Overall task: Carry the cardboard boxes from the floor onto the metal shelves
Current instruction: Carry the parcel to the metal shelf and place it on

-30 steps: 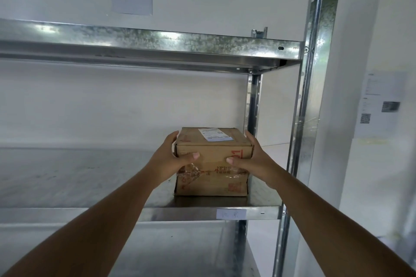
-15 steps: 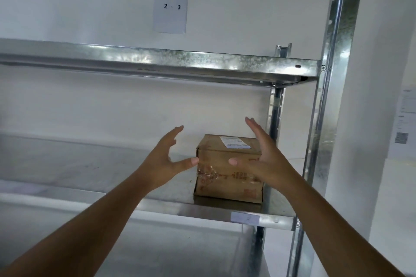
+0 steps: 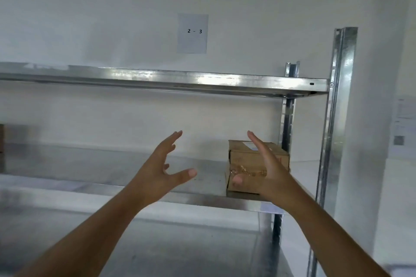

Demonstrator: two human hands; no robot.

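Observation:
A small taped cardboard box [image 3: 244,165] with a white label on top rests on the middle metal shelf [image 3: 112,171], at its right end by the rear post. My left hand [image 3: 161,170] hovers open to the left of the box, fingers spread, touching nothing. My right hand [image 3: 266,171] is open too, held in front of the box's right half and hiding part of it; it holds nothing.
An upper metal shelf [image 3: 157,78] runs across at head height. A steel upright [image 3: 337,119] stands at the right front corner. A paper sign reading "2 - 3" [image 3: 192,33] hangs on the white wall. Another brown box edge [image 3: 1,141] shows at far left.
A second ago both hands gripped the box on the shelf. They have let go and drawn back and left, while my view swung left and up.

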